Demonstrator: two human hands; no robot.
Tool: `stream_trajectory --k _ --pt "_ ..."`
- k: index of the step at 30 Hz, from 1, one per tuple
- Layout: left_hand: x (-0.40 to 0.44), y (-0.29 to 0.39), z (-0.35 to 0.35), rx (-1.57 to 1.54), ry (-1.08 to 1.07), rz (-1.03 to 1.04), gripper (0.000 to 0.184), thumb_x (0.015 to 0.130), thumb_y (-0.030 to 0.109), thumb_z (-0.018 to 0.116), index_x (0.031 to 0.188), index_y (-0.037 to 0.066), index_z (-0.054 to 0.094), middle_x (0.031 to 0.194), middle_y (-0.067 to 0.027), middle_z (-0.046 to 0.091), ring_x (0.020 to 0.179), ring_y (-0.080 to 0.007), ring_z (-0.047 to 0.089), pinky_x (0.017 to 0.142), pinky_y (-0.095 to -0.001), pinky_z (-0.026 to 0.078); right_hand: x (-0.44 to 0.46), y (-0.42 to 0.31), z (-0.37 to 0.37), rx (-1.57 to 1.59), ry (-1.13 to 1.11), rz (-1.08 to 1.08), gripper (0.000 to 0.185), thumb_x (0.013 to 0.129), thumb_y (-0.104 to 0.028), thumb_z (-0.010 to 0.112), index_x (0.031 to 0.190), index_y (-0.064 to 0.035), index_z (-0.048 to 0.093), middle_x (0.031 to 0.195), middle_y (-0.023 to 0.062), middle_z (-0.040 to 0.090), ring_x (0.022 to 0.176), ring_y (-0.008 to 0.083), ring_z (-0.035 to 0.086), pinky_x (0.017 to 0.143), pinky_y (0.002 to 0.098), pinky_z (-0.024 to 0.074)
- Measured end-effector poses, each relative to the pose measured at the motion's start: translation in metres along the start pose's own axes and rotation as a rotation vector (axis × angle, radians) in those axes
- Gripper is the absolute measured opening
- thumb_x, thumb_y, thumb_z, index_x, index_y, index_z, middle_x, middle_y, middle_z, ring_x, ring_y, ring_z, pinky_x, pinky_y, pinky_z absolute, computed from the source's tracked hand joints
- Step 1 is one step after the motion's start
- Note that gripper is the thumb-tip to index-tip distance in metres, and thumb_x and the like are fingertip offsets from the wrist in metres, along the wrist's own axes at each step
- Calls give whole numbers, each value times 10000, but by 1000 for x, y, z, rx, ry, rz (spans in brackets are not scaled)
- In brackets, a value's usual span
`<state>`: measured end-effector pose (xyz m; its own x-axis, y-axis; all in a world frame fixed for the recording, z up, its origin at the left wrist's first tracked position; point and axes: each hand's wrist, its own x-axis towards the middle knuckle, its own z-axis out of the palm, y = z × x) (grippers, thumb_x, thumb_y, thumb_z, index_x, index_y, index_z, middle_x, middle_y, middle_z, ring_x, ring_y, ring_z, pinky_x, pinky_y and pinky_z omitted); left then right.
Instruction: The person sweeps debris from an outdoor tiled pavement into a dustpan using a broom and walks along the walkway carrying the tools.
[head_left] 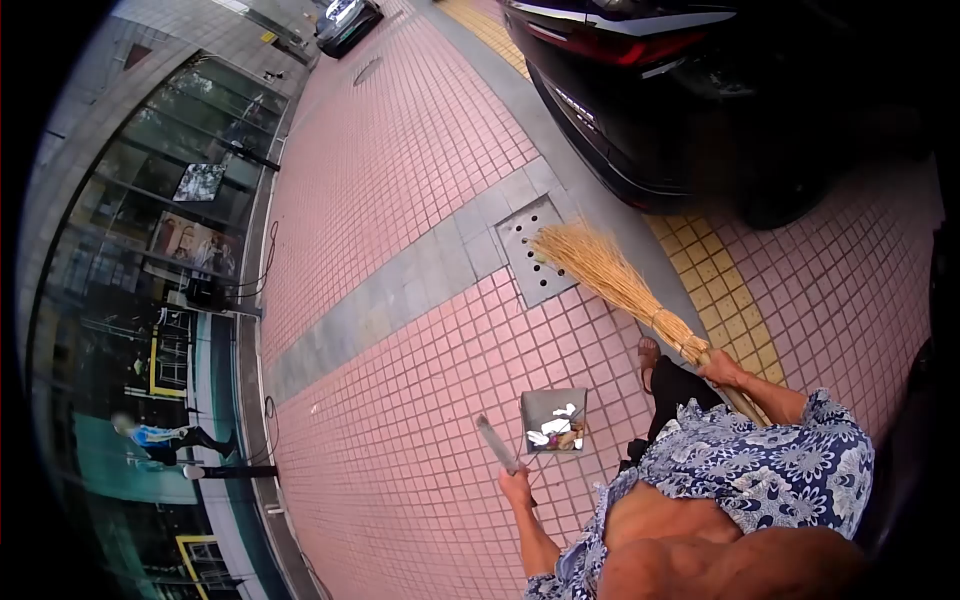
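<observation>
A straw broom (610, 270) reaches up and to the left, its bristles over a grey drain cover (540, 284) with round holes. My right hand (724, 369) is wrapped round the broom's handle just below the bound part. Lower down, my left hand (516, 487) grips a grey stick-like handle (496, 442). Beside that handle, a dustpan (553, 404) rests over the pink tiles, with white scraps and other small litter (556, 432) in it. Thin rods run between the dustpan and the area near my left hand.
A black car (620, 110) stands at the upper right beside yellow paving (720, 290). Another car (346, 24) is farther off. Glass shopfront windows (200, 200) line the left side, where a person in blue (160, 437) shows. My sandalled foot (648, 360) is near the broom.
</observation>
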<state>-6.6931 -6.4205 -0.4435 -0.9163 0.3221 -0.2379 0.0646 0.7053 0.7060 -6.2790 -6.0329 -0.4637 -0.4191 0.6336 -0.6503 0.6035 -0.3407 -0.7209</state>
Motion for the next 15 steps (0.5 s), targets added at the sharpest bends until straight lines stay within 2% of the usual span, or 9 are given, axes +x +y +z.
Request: stream_trajectory --k 3,4,7,11,12,15 --pt "50 41 2 176 -24 66 220 835 175 725 862 -2 596 707 -89 653 596 -172 588 550 -334 467 65 -27 -6 -8 -36 40 241 776 -141 703 903 59 659 642 99 627 470 174 592 409 336 470" --pt "66 56 2 93 -49 2 247 827 198 731 852 -8 598 695 -87 650 593 -184 587 554 -348 468 79 -42 -7 20 -12 30 251 768 -139 716 876 82 661 648 105 638 458 173 586 403 333 461" --pt "109 83 3 169 -48 5 248 827 196 732 855 -11 600 709 -94 661 600 -190 593 555 -351 467 122 -74 -17 -22 -27 51 241 768 -124 727 843 93 653 626 99 627 440 170 573 398 330 458" --pt "156 104 16 231 -57 67 241 839 187 722 867 -19 600 728 -118 672 630 -207 625 580 -358 487 166 -112 -33 50 -22 115 217 778 -107 756 816 76 647 576 64 583 422 156 550 383 321 443" --pt "172 110 22 220 -85 36 249 838 194 725 883 -22 610 740 -122 678 657 -214 641 612 -376 502 172 -123 -36 98 -34 143 183 776 -89 738 762 33 603 573 58 545 416 155 517 379 317 418" --pt "198 139 36 223 -172 10 227 844 177 728 898 -19 625 756 -123 687 661 -219 645 610 -382 505 197 -140 -37 114 -44 215 186 775 -79 755 781 24 600 581 56 548 410 156 511 368 325 418"
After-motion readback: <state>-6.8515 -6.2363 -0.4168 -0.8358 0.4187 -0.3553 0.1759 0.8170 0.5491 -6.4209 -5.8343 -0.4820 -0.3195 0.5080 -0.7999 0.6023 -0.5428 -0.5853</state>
